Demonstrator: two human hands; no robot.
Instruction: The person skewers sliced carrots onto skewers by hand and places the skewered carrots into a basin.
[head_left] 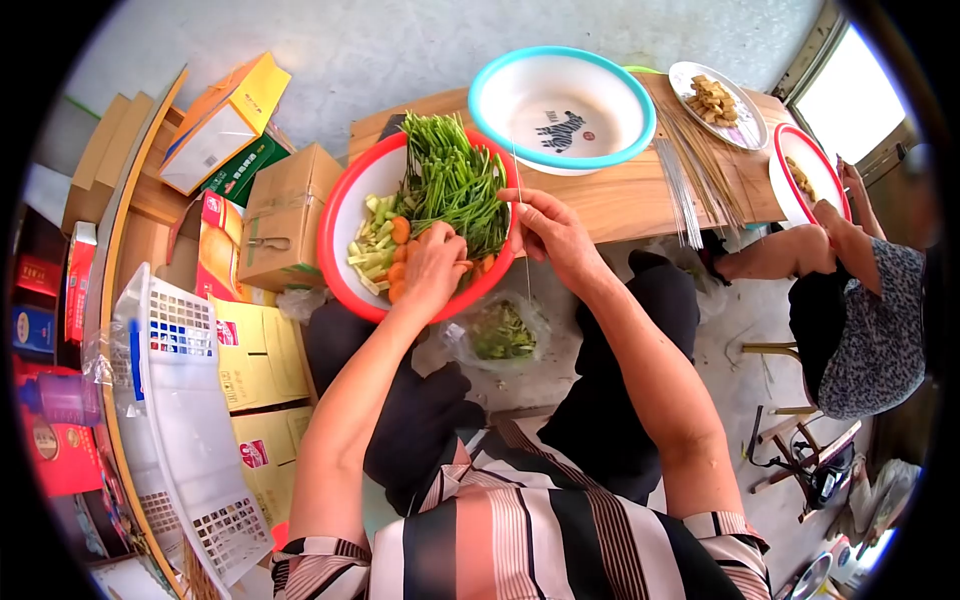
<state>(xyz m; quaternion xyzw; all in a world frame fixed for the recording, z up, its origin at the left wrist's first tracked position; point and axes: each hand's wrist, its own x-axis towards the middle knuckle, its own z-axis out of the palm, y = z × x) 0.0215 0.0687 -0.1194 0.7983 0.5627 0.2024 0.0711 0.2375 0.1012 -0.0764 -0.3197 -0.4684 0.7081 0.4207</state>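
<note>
A red-rimmed white basin (332, 215) holds a bunch of long green stems (450, 170), pale green chopped pieces (374, 245) and orange carrot pieces (400, 230). My left hand (432, 268) reaches into it, fingers curled down over the carrot pieces. Whatever sits between those fingertips is hidden. At the basin's right edge my right hand (552, 232) is closed on a thin metal skewer (528, 285), which stands nearly upright.
A blue-rimmed basin (640, 120), skewers (690, 190) and a plate (755, 135) of brown pieces are on the wooden table (590, 215). Below hangs a plastic bag (505, 330) of greens. Boxes (285, 215) stand left; another person (865, 330) sits right by a red-rimmed basin (785, 175).
</note>
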